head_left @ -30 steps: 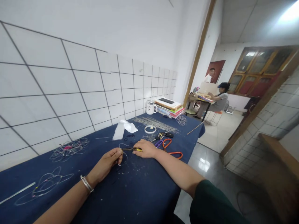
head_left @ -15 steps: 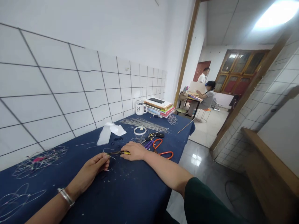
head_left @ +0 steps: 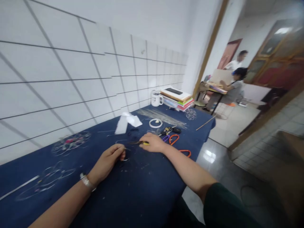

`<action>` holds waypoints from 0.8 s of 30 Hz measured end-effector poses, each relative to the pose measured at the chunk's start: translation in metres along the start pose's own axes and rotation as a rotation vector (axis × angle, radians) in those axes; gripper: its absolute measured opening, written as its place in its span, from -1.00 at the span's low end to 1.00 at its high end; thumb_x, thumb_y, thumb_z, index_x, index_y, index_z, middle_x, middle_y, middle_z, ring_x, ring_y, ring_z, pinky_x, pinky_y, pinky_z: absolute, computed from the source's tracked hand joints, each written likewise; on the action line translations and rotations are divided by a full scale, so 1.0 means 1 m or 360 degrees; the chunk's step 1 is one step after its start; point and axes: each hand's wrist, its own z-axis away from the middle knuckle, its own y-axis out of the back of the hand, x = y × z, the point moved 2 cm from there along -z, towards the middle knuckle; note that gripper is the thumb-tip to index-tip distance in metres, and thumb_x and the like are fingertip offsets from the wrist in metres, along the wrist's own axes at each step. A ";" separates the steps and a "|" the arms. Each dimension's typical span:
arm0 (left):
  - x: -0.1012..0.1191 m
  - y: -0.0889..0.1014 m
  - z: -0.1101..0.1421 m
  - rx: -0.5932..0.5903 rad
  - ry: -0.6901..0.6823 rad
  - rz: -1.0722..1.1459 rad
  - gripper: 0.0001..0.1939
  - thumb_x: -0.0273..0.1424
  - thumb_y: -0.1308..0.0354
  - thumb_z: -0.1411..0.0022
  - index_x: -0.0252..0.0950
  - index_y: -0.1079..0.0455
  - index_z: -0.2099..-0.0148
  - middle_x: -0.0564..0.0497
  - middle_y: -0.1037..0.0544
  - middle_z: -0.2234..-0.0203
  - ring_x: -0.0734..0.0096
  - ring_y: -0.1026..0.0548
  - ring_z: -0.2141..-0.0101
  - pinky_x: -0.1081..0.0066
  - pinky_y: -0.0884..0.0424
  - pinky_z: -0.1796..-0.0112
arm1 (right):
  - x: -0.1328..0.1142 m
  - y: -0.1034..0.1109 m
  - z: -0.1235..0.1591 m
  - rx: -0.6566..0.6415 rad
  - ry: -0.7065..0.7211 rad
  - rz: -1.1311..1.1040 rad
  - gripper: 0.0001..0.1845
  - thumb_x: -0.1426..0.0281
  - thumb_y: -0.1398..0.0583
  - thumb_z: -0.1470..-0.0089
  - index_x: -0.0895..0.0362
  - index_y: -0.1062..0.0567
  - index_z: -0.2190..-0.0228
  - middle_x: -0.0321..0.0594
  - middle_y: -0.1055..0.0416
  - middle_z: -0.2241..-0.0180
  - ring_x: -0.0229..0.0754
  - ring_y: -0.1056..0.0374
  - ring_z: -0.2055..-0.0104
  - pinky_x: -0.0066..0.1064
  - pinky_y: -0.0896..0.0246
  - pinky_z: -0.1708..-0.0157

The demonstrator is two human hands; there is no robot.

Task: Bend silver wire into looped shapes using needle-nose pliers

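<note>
My left hand point(head_left: 111, 160), with a silver bracelet at the wrist, pinches a thin pale wire point(head_left: 125, 159) whose curved end shows beside the fingertips. To its right, my right hand point(head_left: 152, 142) is closed around pliers point(head_left: 145, 143) with yellow on the handles. Their dark, narrow jaws point left towards the left fingertips, with a small gap between. Motion blur hides whether the jaws are open. Just beyond the right hand lie orange-handled scissors point(head_left: 174, 139) and a purple-handled tool point(head_left: 166, 138).
Tangled wire loops point(head_left: 71, 142) lie left on the blue cloth point(head_left: 114, 202). Behind are white paper point(head_left: 121, 125), a white ring point(head_left: 155, 123), long thin rods point(head_left: 163, 116), a mug point(head_left: 155, 98) and stacked books point(head_left: 177, 99). Two people point(head_left: 235, 85) are in the far room.
The view has swung, shifting the scene right and up. The pliers' jaws, earlier at the left fingertips, now sit slightly apart from them. Both hands keep their hold.
</note>
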 end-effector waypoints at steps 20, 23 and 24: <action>0.015 -0.014 0.000 -0.0515 -0.0125 0.0058 -0.86 -0.36 -0.02 -0.12 -0.32 -0.31 0.39 0.04 -0.37 0.53 0.50 -0.34 0.50 0.47 -0.27 0.42 | -0.030 -0.003 -0.010 0.0140 -0.0581 -0.1151 -0.64 0.16 -0.11 0.03 0.17 -0.43 0.30 -0.30 -0.31 0.44 -0.32 -0.17 0.40 -0.50 -0.04 0.40; 0.020 -0.010 -0.003 -0.0547 -0.0071 0.0110 -0.84 -0.34 -0.03 -0.13 -0.33 -0.32 0.38 0.03 -0.37 0.53 0.51 -0.34 0.50 0.47 -0.27 0.42 | -0.027 -0.005 -0.015 0.0057 -0.0648 -0.1281 -0.67 0.21 -0.16 0.09 0.20 -0.45 0.34 -0.33 -0.29 0.50 -0.35 -0.14 0.46 -0.51 -0.02 0.45; 0.021 -0.008 -0.005 -0.0538 -0.0055 0.0137 -0.84 -0.33 -0.05 -0.13 -0.34 -0.32 0.38 0.03 -0.37 0.53 0.51 -0.34 0.51 0.47 -0.26 0.43 | -0.026 -0.006 -0.018 -0.0001 -0.0657 -0.1347 -0.68 0.22 -0.17 0.11 0.21 -0.45 0.36 -0.34 -0.27 0.53 -0.36 -0.13 0.48 -0.52 -0.01 0.47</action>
